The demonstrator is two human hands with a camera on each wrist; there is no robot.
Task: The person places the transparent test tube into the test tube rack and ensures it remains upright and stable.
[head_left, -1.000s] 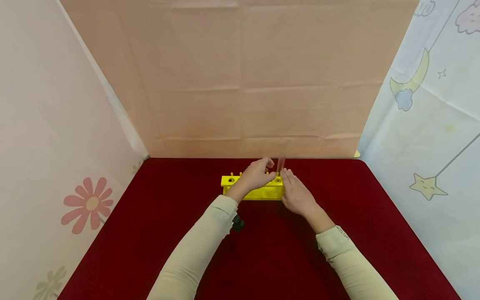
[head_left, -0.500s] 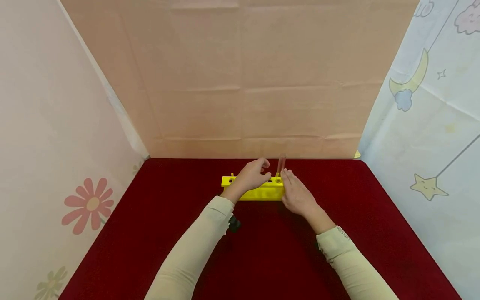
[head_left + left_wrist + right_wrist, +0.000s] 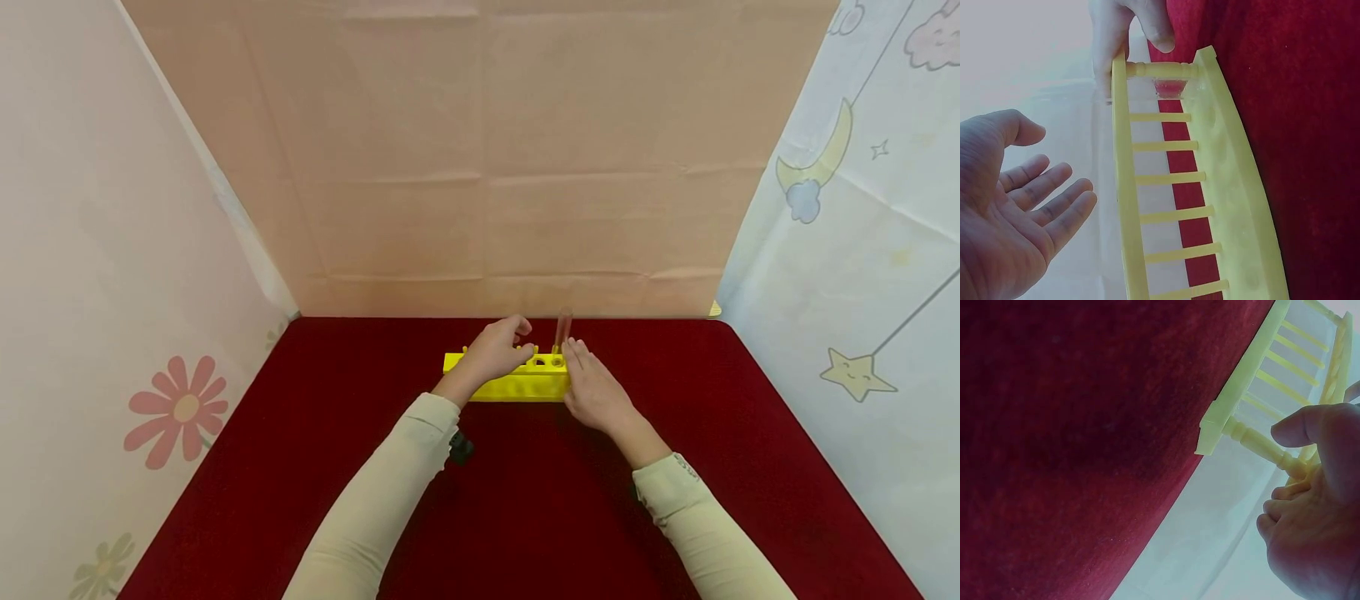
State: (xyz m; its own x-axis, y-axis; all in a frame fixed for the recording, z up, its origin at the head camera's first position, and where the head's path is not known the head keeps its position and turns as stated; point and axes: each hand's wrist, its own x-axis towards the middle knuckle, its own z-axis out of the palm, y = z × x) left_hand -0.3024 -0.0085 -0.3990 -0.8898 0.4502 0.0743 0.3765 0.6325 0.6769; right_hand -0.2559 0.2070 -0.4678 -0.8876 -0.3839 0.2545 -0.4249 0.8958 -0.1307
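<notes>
A yellow test tube rack stands near the back of the table. A clear test tube rises upright at its right end. My left hand hovers over the middle of the rack, thumb and fingers spread apart. In the left wrist view this left hand is beside the rack's top bar with nothing in its fingers. My right hand holds the rack's right end. The right wrist view shows that hand with its thumb and fingertips on either side of the end post.
Dark red cloth covers the table. A plain peach backdrop hangs behind it. Patterned white sheets close off both sides.
My left hand has drifted left along the rack, away from the test tube, and more of the holes show. The right hand and the rack have stayed almost where they were.
</notes>
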